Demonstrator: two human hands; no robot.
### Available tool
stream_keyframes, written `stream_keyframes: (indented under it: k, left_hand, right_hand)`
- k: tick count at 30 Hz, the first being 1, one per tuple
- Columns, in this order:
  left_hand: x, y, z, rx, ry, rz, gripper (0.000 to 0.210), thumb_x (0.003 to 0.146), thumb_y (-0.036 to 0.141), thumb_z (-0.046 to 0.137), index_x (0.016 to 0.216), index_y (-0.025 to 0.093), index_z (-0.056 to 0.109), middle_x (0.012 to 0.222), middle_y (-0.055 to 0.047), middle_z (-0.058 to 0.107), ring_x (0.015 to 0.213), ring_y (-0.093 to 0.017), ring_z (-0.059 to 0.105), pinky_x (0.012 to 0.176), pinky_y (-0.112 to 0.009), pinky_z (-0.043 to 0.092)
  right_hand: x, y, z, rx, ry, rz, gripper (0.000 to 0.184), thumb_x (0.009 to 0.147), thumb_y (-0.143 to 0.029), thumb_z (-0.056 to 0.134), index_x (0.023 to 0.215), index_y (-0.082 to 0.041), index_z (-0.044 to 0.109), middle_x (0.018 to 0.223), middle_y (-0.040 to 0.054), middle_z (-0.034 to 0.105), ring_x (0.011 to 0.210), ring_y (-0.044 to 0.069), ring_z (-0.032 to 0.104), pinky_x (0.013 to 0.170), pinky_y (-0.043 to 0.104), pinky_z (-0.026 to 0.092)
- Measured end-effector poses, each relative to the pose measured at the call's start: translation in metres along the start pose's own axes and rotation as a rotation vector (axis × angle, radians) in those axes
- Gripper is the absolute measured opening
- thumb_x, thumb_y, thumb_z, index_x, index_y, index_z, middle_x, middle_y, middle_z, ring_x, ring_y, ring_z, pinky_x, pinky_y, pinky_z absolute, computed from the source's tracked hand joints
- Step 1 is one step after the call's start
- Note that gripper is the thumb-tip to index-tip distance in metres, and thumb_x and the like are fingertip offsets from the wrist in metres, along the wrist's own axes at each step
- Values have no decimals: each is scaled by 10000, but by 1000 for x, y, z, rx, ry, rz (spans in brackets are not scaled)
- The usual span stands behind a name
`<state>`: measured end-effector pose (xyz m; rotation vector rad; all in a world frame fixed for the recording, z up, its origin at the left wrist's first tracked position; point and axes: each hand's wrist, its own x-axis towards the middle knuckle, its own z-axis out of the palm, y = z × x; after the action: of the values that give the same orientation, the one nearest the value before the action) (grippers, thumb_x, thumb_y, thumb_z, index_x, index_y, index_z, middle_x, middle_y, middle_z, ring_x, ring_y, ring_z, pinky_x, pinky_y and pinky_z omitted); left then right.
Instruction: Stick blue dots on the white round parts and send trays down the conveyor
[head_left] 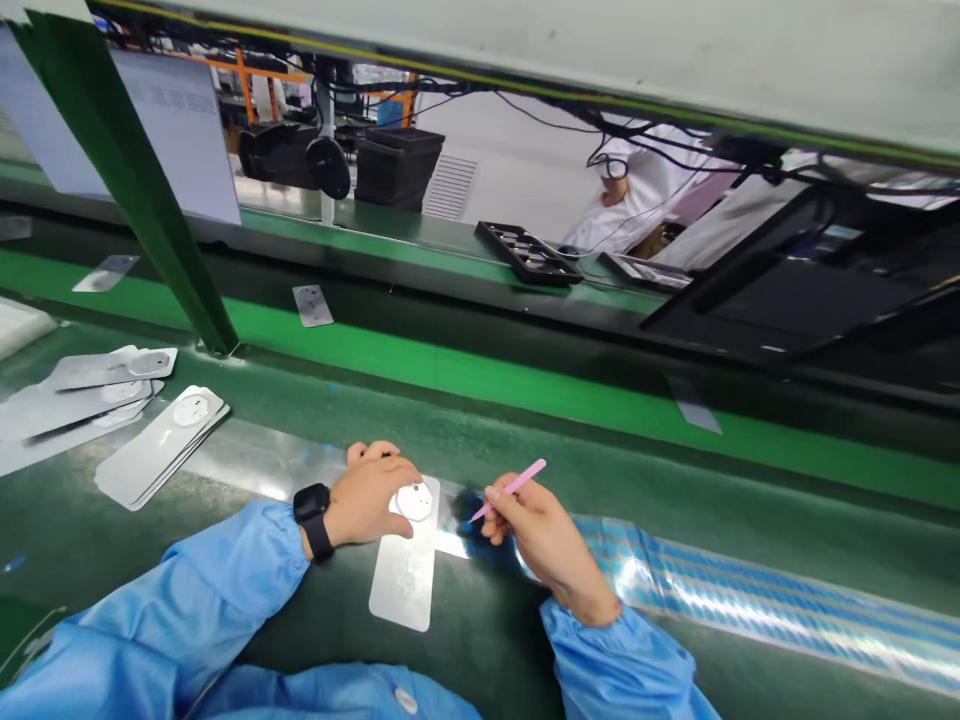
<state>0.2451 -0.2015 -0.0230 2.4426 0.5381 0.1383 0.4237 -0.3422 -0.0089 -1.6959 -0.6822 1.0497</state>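
Observation:
A pale silver plate shaped like a phone back cover, with a round white camera area at its far end, lies on the green bench in front of me. My left hand grips it there, thumb on the near side of the circle and fingers curled around the far side. To its right, my right hand pinches a slim pink pointed tool like a pen. The tool's thin tip points down and left over a strip of clear film, a little right of the plate. Whether the tip touches anything I cannot tell.
Stacked similar plates and a looser pile lie at left. Blue-patterned film runs off to the right. Beyond, a green belt carries single plates. A green post and overhead shelf frame the bench.

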Motion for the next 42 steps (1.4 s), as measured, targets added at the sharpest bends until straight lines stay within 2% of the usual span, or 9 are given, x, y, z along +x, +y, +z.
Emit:
stream_keyframes:
  k: [4,8,20,29,42]
  left_hand:
    - [-1,2,1,10,-14,-8,596,552,332,874,1067,245,587,1140,-11,667,1214,-317,415,924,-454,223]
    - [-3,3,2,10,-23,10,589,580,351,859,1088,256,577,1136,-10,662,1211,-313,416,927,-449,231]
    - [-7,1,3,47,-31,71,495,641,324,801,1085,273,589,1185,-8,627,1203,-299,413,924,-440,221]
    - [-8,2,0,66,-44,65,466,668,336,781,1095,277,604,1225,-27,608,1211,-305,405,945,-450,217]
    - [-8,2,-1,82,-56,58,486,637,325,818,1076,275,614,1233,-30,613,1215,-318,407,935,-470,234]
  right_hand:
    - [3,-12,24,-88,-39,-35,417,726,-593,641,692,-196,517,502,2,613,427,134,570,433,239,451]
    - [17,-8,40,-163,-35,-11,346,772,-518,594,670,-196,520,485,-3,605,408,122,561,423,223,438]
    - [29,-1,32,-129,-87,93,326,748,-498,624,703,-197,506,472,-21,586,400,129,568,391,217,448]
    - [25,-5,36,-135,-59,66,256,785,-422,610,712,-196,516,483,-15,608,391,124,566,381,204,438]
    - [23,-8,36,-199,-72,70,188,839,-298,579,687,-201,526,485,-19,614,388,124,563,392,208,426]
